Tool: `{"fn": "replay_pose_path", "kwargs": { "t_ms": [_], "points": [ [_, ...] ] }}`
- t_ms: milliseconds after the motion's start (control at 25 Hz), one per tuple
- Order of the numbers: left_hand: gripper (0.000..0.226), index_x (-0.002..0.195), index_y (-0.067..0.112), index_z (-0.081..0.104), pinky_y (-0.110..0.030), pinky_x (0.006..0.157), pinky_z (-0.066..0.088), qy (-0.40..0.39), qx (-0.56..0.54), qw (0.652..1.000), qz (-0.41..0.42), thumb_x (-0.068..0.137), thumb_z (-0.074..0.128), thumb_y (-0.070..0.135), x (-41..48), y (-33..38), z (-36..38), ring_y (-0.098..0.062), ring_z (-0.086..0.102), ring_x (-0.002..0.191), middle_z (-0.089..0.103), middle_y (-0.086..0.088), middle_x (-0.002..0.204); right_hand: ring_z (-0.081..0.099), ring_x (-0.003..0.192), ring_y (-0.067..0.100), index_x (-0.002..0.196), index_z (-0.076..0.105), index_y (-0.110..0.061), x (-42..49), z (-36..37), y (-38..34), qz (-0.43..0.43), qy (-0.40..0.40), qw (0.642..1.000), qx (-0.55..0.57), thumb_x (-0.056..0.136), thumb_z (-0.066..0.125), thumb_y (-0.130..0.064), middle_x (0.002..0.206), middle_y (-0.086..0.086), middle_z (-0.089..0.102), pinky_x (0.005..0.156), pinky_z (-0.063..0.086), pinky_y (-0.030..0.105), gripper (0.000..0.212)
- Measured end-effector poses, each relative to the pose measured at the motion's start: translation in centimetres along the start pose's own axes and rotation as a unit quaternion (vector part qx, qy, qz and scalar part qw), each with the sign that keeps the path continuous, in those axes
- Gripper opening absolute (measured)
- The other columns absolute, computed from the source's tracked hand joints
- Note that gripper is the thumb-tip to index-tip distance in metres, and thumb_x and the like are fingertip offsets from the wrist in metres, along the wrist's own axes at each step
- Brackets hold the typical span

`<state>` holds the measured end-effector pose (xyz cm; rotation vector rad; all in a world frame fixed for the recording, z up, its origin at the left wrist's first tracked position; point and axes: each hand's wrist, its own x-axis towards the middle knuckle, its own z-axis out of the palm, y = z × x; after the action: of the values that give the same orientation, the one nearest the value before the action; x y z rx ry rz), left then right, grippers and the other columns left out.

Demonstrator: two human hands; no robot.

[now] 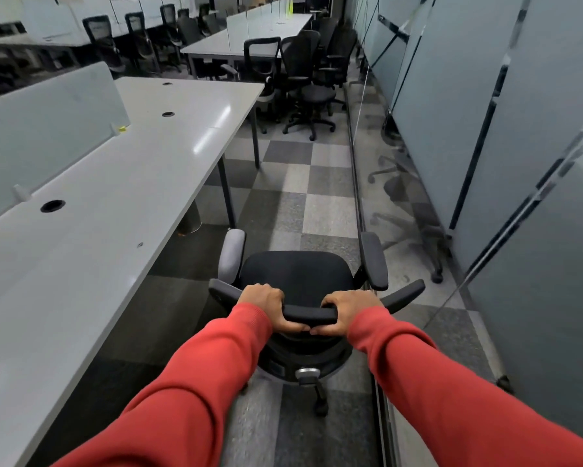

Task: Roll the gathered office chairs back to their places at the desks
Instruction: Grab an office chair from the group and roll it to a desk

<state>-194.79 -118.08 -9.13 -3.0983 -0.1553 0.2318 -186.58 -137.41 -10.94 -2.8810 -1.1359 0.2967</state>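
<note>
A black office chair [297,274] stands in the aisle right in front of me, its seat facing away. My left hand [266,306] and my right hand [345,311] both grip the top edge of its backrest, thumbs nearly touching underneath. A long white desk [91,210] runs along the left of the chair. Several black chairs [312,79] stand bunched together at the far end of the aisle, beside another white desk [249,35].
Frosted glass partition walls [468,112] line the right side, with a floor track [357,183] along them. The checkered carpet aisle [303,176] runs between desk and glass. A grey divider screen [47,123] stands on the near desk. More desks and chairs fill the far left.
</note>
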Motion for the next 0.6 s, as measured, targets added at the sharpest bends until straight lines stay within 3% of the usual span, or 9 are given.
{"fn": "replay_pose_path", "kwargs": {
  "t_ms": [600],
  "points": [
    [0.081, 0.075, 0.022, 0.065, -0.03, 0.066, 0.039, 0.013, 0.007, 1.0, -0.014, 0.05, 0.046, 0.097, 22.3, -1.6, -2.8, -0.022, 0.066, 0.081, 0.07, 0.002, 0.079, 0.066, 0.087, 0.015, 0.105, 0.064, -0.039, 18.9, -4.4, 12.5, -0.01, 0.014, 1.0, -0.008, 0.05, 0.042, -0.094, 0.095, -0.013, 0.069, 0.077, 0.051, 0.032, 0.08]
  ]
}}
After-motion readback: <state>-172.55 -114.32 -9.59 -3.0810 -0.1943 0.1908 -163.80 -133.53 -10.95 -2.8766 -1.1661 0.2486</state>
